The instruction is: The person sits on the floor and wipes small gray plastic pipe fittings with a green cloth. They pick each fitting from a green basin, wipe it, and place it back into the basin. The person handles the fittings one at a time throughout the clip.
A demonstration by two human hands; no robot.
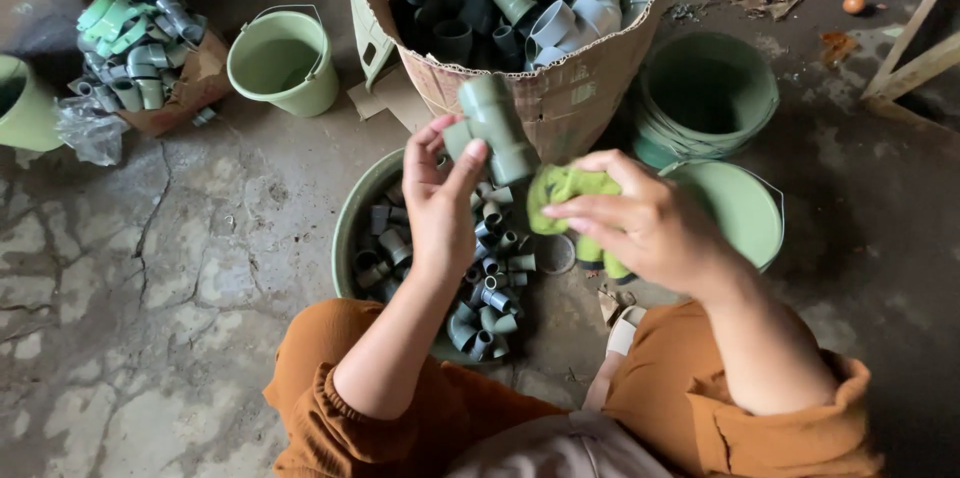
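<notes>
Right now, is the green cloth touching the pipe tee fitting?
Touching. In the head view, the green cloth in the right hand presses against the lower end of the pipe tee fitting.

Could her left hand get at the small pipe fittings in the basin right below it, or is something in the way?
Probably yes. The left hand hangs just above the basin of fittings with nothing between them, but it already holds a green tee fitting, so its grip is taken.

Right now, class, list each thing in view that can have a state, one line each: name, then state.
left hand: gripping the tee fitting
tee fitting: held up, tilted
right hand: pressing a green cloth
green cloth: bunched against the fitting
cardboard box: open, full of fittings
small bucket: upright, empty
basin: holding fittings
</notes>
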